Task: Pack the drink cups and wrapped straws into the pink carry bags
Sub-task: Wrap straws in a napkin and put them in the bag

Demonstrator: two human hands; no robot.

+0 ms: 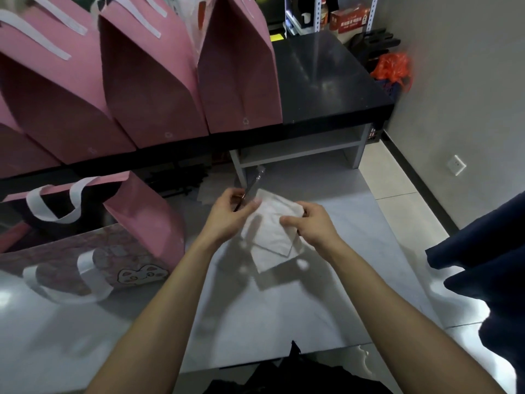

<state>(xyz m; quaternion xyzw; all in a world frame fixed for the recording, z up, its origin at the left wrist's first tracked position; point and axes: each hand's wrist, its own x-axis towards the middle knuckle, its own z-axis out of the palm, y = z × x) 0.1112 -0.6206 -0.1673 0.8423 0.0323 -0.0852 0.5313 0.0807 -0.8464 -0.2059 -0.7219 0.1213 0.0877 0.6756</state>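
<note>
Two hands meet over the grey table (284,308), sharing a white napkin (270,237). The left hand (227,216) pinches a wrapped straw (254,182) against the napkin's top corner; the straw's long axis runs from the fingers toward one o'clock. The right hand (308,223) grips the napkin's right edge with curled fingers. The open pink bag (142,206) stands at nine o'clock from the hands, nearer the left hand, so the bundle would likely travel leftward.

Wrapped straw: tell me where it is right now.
In the head view, centre frame, the wrapped straw is pinched in the left hand, beside the white napkin that both hands hold.
</note>
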